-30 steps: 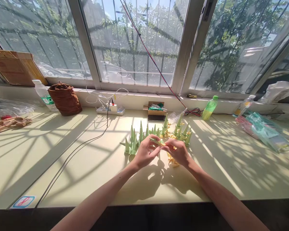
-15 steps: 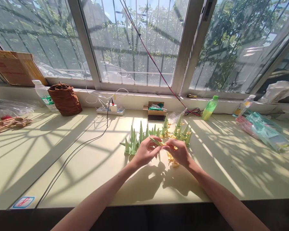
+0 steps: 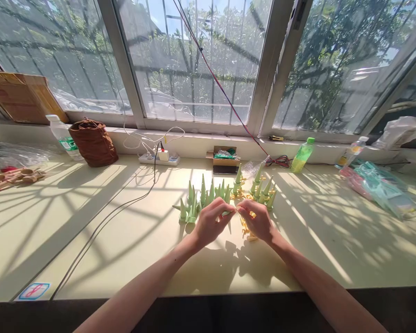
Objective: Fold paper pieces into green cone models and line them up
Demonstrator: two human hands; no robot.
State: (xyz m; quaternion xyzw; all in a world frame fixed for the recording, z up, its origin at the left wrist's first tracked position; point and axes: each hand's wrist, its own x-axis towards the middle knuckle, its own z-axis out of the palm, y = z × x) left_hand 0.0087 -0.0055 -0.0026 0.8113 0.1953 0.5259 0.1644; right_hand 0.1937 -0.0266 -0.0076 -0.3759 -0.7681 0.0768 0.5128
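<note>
Closely, left hand (image 3: 211, 222) faces right hand (image 3: 258, 219), both pinched.

Head-worn view, forward and down

Green cones (image 3: 203, 190) bar the way past the left hand (image 3: 210, 224); open table (image 3: 143, 238) parts them from the cable (image 3: 155, 171).
</note>
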